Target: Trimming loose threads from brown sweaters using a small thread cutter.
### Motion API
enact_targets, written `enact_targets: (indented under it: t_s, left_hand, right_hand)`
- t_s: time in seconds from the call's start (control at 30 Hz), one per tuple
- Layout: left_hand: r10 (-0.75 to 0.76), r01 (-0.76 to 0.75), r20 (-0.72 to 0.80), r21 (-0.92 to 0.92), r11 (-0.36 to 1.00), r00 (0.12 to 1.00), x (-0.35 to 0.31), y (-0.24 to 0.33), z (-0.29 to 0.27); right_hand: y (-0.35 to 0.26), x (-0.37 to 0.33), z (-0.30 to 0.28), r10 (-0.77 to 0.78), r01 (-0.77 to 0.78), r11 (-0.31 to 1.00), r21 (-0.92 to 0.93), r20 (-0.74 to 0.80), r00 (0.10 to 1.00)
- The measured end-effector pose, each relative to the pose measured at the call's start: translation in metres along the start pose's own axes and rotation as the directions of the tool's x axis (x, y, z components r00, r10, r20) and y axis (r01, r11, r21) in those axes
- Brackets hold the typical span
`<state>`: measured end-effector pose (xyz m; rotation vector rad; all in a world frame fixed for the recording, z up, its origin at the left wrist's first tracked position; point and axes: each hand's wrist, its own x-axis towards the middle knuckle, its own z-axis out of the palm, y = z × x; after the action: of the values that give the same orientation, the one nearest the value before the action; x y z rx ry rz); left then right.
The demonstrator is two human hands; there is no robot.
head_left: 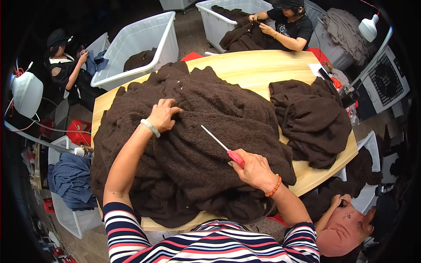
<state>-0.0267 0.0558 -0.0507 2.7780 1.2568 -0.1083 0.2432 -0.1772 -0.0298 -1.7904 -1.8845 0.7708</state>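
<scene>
Print is visible on two co-workers' garments: a pale motif on a black shirt (291, 30) at the far side, and small dark marks on a pink top (342, 234) at lower right; I cannot make out either.

A large white bin (169, 38) beyond the tabletop (237, 65) contains dark brown cloth (139, 60). A second white bin (215, 30), further right, contains similar dark cloth (230, 14). At left, a white bin (85, 221) is heaped with blue cloth (72, 177).

The pink-handled tool (235, 158) is above the large brown knit (193, 153) spread over the tabletop. Its slim shaft points away from the wearer and leftward; the long axis runs diagonally. Tip contact cannot be confirmed.

The right hand (255, 170) is closed around the handle. The left hand (161, 115) rests on the knit, fingers partly bent; whether it pinches any fabric, I cannot tell. A smaller brown pile (311, 125) lies to the right.
</scene>
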Motion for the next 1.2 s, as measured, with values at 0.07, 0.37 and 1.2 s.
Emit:
enact_targets:
  t_s: [0.07,0.37,1.2]
  left_hand:
    - [0.035,-0.027,0.026,-0.250,0.968,0.999,0.002,-0.005,0.008]
    - [0.014,0.127,0.139,-0.934,0.333,0.990,-0.008,-0.019,-0.020]
    - [0.057,-0.137,-0.126,-0.838,0.529,0.990,-0.054,0.009,-0.009]
  right_hand:
    - [-0.004,0.002,0.001,-0.013,0.013,1.000,0.000,-0.003,1.000]
    - [-0.015,0.006,0.002,-0.030,0.030,1.000,-0.009,0.009,1.000]
    - [-0.064,-0.010,0.011,0.017,-0.018,0.976,-0.219,-0.005,1.000]
